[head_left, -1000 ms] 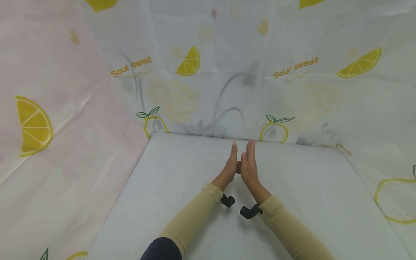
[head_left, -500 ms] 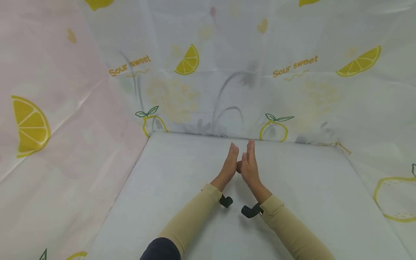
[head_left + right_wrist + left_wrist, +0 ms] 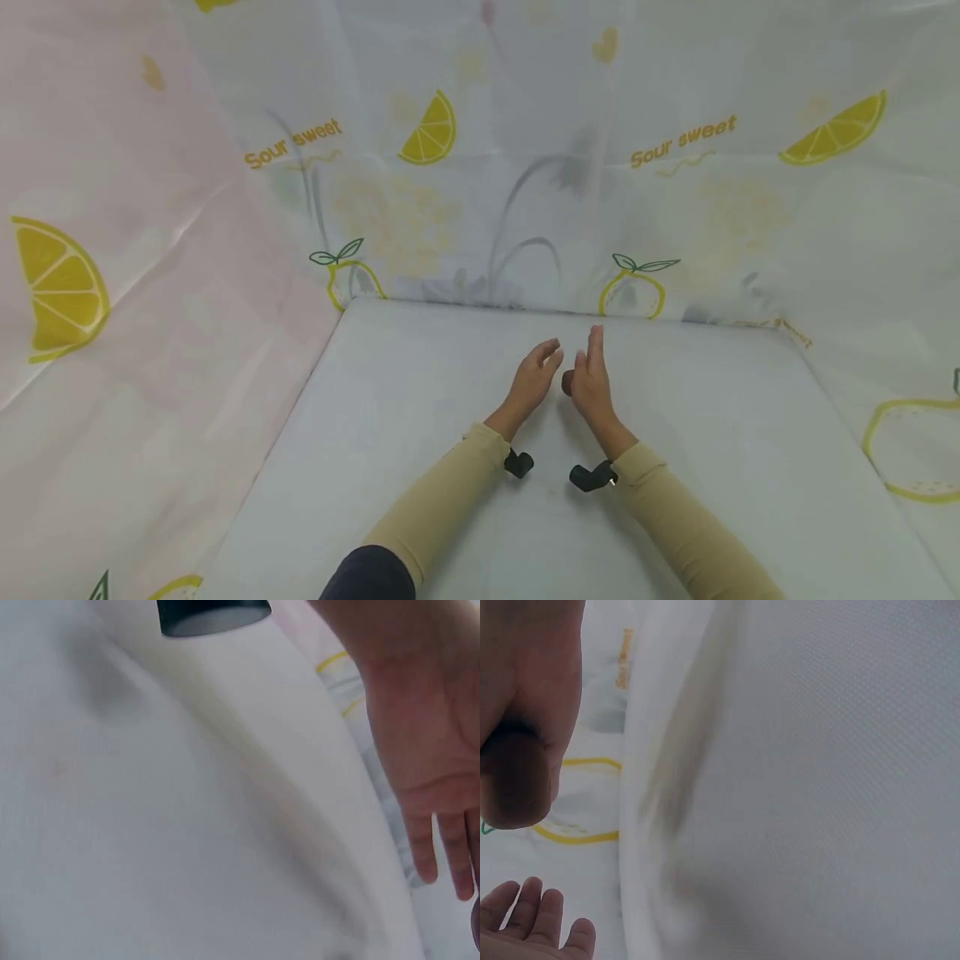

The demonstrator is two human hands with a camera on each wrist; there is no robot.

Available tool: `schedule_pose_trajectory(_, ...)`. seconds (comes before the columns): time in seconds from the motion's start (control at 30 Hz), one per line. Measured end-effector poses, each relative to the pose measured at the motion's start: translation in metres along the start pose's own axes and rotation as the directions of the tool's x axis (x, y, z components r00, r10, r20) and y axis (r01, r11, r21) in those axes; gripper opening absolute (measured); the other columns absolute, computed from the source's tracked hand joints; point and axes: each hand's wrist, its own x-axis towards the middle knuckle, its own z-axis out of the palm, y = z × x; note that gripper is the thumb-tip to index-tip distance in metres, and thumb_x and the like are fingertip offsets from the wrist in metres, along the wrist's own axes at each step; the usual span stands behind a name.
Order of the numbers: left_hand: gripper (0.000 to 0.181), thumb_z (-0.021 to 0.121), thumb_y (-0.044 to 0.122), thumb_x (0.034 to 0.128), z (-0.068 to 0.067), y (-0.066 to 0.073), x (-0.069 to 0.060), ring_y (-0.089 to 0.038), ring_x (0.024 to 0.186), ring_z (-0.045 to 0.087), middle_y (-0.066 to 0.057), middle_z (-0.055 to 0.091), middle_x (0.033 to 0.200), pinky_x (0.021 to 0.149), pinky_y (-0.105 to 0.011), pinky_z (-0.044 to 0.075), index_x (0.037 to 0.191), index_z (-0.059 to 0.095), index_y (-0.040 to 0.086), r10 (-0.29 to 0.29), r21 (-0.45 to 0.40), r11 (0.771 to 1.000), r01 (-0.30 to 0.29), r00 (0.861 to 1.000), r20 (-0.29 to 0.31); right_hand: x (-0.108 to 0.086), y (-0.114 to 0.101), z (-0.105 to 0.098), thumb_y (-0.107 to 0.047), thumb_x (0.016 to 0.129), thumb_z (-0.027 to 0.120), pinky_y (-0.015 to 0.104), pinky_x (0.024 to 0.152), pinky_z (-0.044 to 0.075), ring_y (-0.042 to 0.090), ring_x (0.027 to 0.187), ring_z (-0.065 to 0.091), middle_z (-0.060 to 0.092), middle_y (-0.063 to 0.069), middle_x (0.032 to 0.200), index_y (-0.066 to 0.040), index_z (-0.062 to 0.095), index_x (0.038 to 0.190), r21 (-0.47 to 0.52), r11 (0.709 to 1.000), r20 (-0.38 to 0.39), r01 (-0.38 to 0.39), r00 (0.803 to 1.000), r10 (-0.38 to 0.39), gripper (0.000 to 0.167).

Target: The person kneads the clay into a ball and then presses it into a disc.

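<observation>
In the head view the left hand [image 3: 532,383] is raised over the white surface [image 3: 420,400], its fingers bent slightly inward and nothing in its grasp. A gap separates it from the right hand [image 3: 595,392], whose fingers point straight up and away. Against the right palm sits a small brown rounded lump [image 3: 567,382]. The left wrist view shows this brown lump [image 3: 514,784] larger and smooth, at the right palm, with the loosely spread left fingers [image 3: 547,915] below. In the right wrist view the left palm [image 3: 427,750] faces the camera. How the lump stays on the right palm is unclear.
Lemon-printed cloth [image 3: 465,208] hangs behind and at both sides of the white surface. Black wrist-worn devices [image 3: 592,477] stick out inward from each beige cuff. Part of one black device [image 3: 214,615] intrudes at the top of the right wrist view.
The hands stood nearly palm to palm around the brown lump; they have since parted. The right hand has shifted right with the lump, and the left fingers have bent and tilted inward.
</observation>
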Motion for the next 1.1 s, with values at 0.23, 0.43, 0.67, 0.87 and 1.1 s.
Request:
schedule_pose_trajectory(0.23,0.039,0.059,0.027,0.1045,0.000,-0.006,-0.001,-0.023,0.119,0.061,-0.010,0.066,0.128,0.104,-0.039,0.048,0.135,0.062,0.004,0.102,0.129,0.987,-0.097,0.994,-0.033,0.003,0.014,-0.009,-0.006,0.109,0.033,0.041,0.125,0.007,0.028,0.156,0.004,0.003,0.020,0.168,0.004,0.000,0.160,-0.085,0.996,0.004,-0.035,0.999,0.036,0.061)
schedule_pose_trajectory(0.43,0.037,0.061,0.025,0.1035,-0.001,-0.010,-0.004,-0.022,0.113,0.062,-0.009,0.066,0.122,0.095,-0.037,0.052,0.134,0.063,0.004,0.136,0.276,0.953,-0.125,0.991,-0.020,0.004,0.024,-0.015,-0.010,0.111,0.031,0.042,0.125,0.008,0.028,0.156,0.004,0.002,0.017,0.169,0.003,0.000,0.161,-0.159,0.984,0.028,-0.083,0.996,0.088,0.060)
schedule_pose_trajectory(0.67,0.036,0.062,0.025,0.1027,-0.002,-0.011,-0.005,-0.020,0.110,0.061,-0.008,0.066,0.118,0.093,-0.033,0.051,0.133,0.064,0.006,0.144,0.383,0.914,-0.132,0.990,-0.003,0.008,0.036,-0.019,-0.011,0.111,0.030,0.044,0.125,0.005,0.031,0.156,0.001,0.000,0.022,0.168,0.006,0.004,0.160,-0.278,0.958,0.080,-0.065,0.993,0.091,0.058)
schedule_pose_trajectory(0.87,0.038,0.063,0.026,0.1018,-0.004,-0.009,-0.004,-0.021,0.109,0.062,-0.009,0.067,0.118,0.094,-0.035,0.051,0.133,0.063,0.004,0.173,0.492,0.856,-0.157,0.985,0.013,0.013,0.040,-0.022,-0.007,0.108,0.028,0.053,0.123,0.012,0.045,0.152,0.009,0.008,0.037,0.162,0.020,0.011,0.153,-0.482,0.876,0.211,0.003,0.971,0.113,0.055)
schedule_pose_trajectory(1.1,0.038,0.064,0.027,0.1012,-0.008,-0.010,-0.006,-0.021,0.108,0.063,-0.009,0.067,0.117,0.092,-0.034,0.052,0.132,0.064,0.004,0.190,0.539,0.826,-0.166,0.982,0.011,0.017,0.044,-0.014,-0.012,0.108,0.035,0.063,0.118,0.021,0.056,0.146,0.019,0.018,0.046,0.154,0.027,0.019,0.146,-0.725,0.683,0.340,0.091,0.910,0.239,0.057)
